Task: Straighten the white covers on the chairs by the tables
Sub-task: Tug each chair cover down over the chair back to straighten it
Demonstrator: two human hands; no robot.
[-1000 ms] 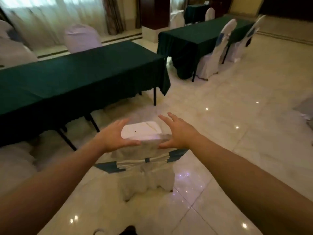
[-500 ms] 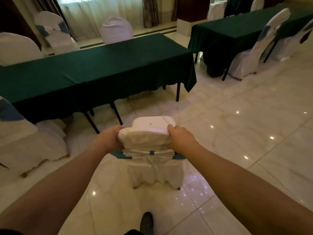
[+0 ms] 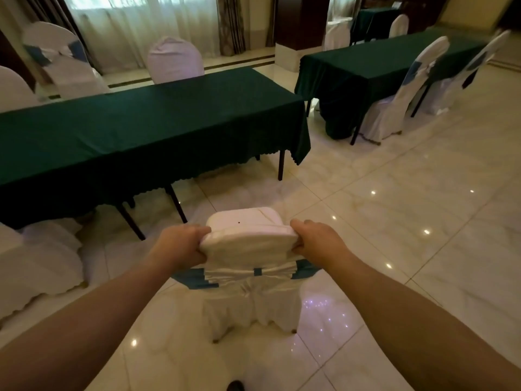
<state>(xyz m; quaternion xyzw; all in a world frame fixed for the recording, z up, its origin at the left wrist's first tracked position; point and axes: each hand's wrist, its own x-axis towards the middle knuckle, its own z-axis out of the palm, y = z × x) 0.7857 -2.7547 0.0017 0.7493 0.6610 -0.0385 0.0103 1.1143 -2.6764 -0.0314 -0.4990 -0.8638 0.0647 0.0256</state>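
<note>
A chair in a white cover (image 3: 248, 244) stands just in front of me on the tiled floor, its back toward me. A white and blue sash (image 3: 253, 273) is tied round the back. My left hand (image 3: 180, 245) grips the top left corner of the chair back. My right hand (image 3: 317, 239) grips the top right corner. Both hands are closed on the white cover fabric at the top edge. The seat shows beyond the back.
A long table with a dark green cloth (image 3: 146, 128) stands ahead to the left, its legs close to the chair. Another covered chair (image 3: 36, 266) sits at the left edge. A second green table (image 3: 375, 66) with covered chairs (image 3: 394, 100) stands at the far right.
My hands went from open beside the chair back to closed on its top corners. The view has shifted so the table and chairs sit further right and nearer.
</note>
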